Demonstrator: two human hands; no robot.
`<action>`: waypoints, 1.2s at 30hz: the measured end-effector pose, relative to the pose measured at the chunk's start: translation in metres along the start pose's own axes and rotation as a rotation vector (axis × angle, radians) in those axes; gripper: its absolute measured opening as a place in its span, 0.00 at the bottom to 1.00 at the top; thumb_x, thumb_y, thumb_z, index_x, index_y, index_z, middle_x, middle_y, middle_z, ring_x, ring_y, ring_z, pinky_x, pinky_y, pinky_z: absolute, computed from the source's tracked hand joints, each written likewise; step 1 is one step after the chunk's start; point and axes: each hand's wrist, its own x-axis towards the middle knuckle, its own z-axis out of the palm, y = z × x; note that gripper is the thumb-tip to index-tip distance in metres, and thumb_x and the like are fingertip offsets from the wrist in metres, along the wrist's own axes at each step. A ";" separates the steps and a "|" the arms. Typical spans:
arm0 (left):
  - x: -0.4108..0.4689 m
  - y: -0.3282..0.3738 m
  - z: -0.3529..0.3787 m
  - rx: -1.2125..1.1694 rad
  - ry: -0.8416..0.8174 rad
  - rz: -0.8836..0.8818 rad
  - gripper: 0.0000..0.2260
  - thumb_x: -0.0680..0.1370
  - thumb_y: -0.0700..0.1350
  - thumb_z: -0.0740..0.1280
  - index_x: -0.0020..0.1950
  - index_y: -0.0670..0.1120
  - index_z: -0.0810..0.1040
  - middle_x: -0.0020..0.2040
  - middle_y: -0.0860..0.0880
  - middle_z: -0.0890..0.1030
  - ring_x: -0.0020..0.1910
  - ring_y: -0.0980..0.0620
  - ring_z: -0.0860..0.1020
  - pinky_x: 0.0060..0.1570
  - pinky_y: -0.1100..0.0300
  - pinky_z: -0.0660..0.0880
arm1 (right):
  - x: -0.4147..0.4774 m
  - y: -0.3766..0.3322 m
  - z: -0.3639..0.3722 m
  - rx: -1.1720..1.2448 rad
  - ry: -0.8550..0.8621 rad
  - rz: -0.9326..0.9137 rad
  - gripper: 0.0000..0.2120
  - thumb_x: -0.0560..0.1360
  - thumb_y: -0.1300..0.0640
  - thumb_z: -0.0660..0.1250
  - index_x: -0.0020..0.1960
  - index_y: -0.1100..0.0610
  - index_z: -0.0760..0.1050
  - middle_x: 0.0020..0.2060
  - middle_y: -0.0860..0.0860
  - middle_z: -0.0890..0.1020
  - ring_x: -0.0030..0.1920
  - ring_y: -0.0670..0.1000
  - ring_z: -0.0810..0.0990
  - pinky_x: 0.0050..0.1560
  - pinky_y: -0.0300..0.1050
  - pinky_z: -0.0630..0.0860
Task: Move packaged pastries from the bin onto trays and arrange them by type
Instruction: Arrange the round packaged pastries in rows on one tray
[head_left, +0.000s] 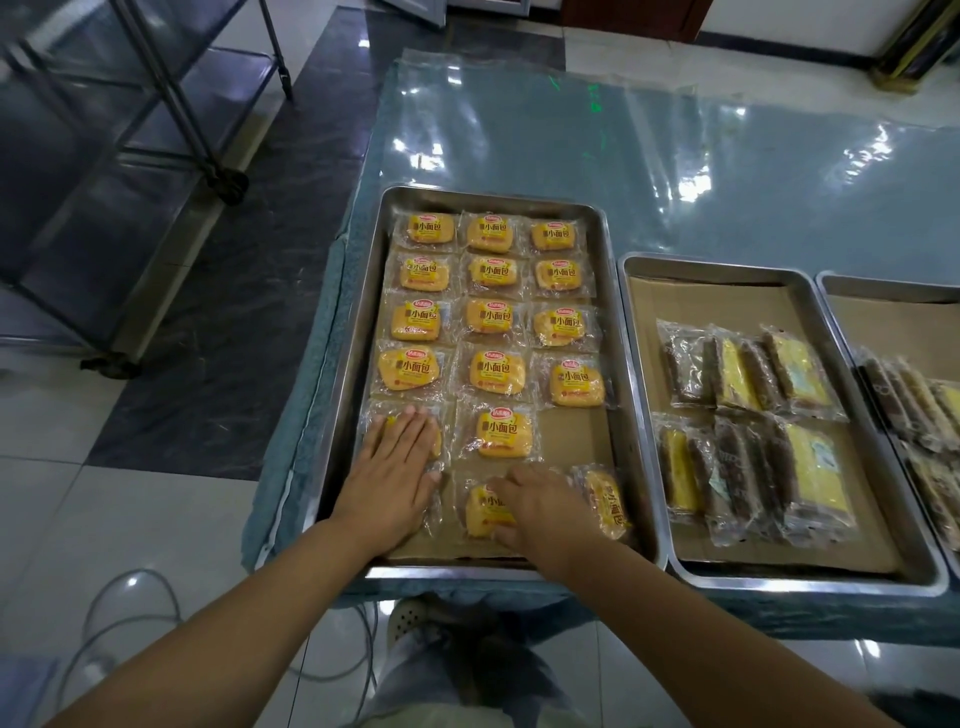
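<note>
A steel tray (358, 322) on the left holds several yellow packaged buns (491, 314) in neat rows of three. My left hand (392, 470) lies flat with fingers spread on a bun packet (434, 441) at the tray's near left, mostly hiding it. My right hand (540, 506) grips another bun packet (480, 512) at the near middle. One more bun packet (605, 499) lies tilted just right of that hand. The bin is not in view.
A second tray (644, 364) to the right holds brown and yellow cake slices (748, 374) in wrappers. A third tray (883, 286) with more packets shows at the right edge. A wheeled metal rack (156, 130) stands on the floor at left. A cable (130, 597) lies near my feet.
</note>
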 end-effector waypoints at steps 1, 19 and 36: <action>0.000 0.001 -0.003 -0.003 0.012 0.000 0.30 0.77 0.58 0.34 0.75 0.45 0.39 0.76 0.47 0.39 0.73 0.50 0.34 0.68 0.53 0.26 | 0.000 -0.002 -0.001 0.045 -0.012 0.005 0.26 0.74 0.47 0.66 0.69 0.52 0.65 0.62 0.51 0.71 0.61 0.52 0.68 0.61 0.48 0.68; 0.037 0.067 -0.019 -0.067 -0.012 0.320 0.34 0.75 0.67 0.51 0.77 0.55 0.47 0.77 0.49 0.43 0.71 0.52 0.31 0.63 0.54 0.21 | -0.029 0.073 -0.053 0.346 0.595 0.128 0.15 0.70 0.78 0.61 0.51 0.66 0.79 0.51 0.59 0.79 0.51 0.54 0.77 0.52 0.38 0.72; 0.054 0.103 -0.021 -0.305 -0.024 0.318 0.16 0.70 0.55 0.68 0.56 0.52 0.76 0.75 0.52 0.57 0.74 0.53 0.41 0.70 0.51 0.39 | -0.016 0.128 -0.056 0.293 0.264 0.289 0.12 0.75 0.59 0.63 0.55 0.45 0.76 0.43 0.48 0.74 0.48 0.49 0.68 0.49 0.43 0.58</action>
